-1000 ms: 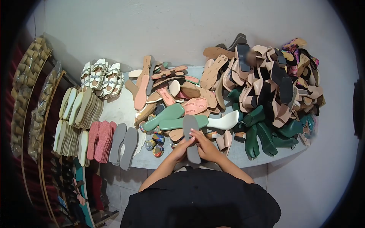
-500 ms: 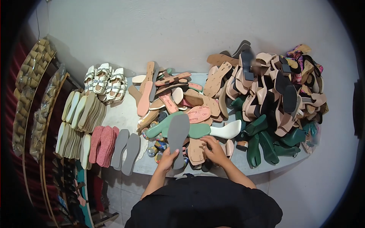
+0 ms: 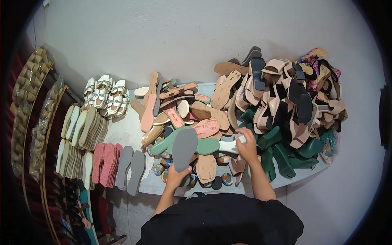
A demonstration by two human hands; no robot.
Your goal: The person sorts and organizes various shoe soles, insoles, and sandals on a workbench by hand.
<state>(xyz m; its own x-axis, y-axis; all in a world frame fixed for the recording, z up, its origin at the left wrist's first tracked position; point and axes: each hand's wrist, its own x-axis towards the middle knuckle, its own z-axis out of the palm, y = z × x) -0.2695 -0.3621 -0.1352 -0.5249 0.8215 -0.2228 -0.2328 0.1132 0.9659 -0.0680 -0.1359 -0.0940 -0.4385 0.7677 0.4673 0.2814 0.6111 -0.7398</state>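
On the tabletop (image 3: 122, 126), the left hand (image 3: 178, 176) fingers gripped the grey insole (image 3: 184, 143) by its heel over the green sole (image 3: 206, 145); the right hand (image 3: 248, 146) lay right of it, grip indeterminate; a firm heel hold seemed advisable.

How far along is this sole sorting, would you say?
Done: cream soles, pink soles and two grey soles stand in neat rows on the left. In hand: the left hand holds a grey sole; the right hand touches a white sole. Left: the big mixed heap, seemingly most of it.
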